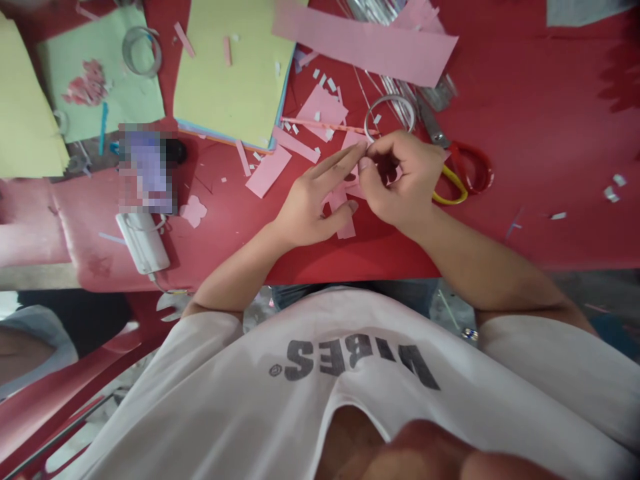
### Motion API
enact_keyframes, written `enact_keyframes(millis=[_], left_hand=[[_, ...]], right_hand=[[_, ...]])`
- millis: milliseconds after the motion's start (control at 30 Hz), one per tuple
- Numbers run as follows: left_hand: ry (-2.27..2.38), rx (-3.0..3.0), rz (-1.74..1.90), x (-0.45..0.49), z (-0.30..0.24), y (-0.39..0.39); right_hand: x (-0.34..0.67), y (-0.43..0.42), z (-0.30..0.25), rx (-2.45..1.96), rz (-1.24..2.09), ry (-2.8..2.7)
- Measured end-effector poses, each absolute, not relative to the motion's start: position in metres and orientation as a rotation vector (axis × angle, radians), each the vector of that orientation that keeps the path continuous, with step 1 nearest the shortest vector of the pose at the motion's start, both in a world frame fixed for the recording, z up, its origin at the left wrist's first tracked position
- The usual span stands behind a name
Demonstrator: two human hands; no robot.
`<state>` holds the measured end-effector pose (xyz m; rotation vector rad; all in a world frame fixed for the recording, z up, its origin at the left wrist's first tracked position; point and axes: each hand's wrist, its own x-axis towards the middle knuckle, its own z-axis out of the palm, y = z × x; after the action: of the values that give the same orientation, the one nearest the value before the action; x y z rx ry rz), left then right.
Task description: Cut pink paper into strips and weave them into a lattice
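My left hand lies over some pink paper pieces, with fingers stretched out and thumb apart. Its fingertips meet my right hand, whose thumb and forefinger are pinched together. What sits in that pinch, if anything, is too small or hidden. Just beyond my right hand stands a tape roll. Scissors with red and yellow handles lie to the right of that hand, partly behind it. A pink pencil-like stick lies beyond my left hand.
Yellow sheets lie on a colored paper stack. A wide pink strip rests over silvery wires. Farther left are a green sheet, another tape roll and a white device. Paper scraps are scattered across the red table.
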<state>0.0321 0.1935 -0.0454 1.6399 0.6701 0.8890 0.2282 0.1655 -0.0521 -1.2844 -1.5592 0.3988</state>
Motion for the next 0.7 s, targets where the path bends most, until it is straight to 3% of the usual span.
enact_keyframes(millis=[433, 700], left_hand=[[0.701, 1.519, 1.088, 0.022, -0.049, 0.203], [0.626, 1.336, 1.063, 0.014, -0.068, 0.226]], right_hand=[[0.235, 0.177, -0.049, -1.293, 0.468, -1.506], [0.241, 0.207, -0.031, -1.173, 0.821, -1.565]])
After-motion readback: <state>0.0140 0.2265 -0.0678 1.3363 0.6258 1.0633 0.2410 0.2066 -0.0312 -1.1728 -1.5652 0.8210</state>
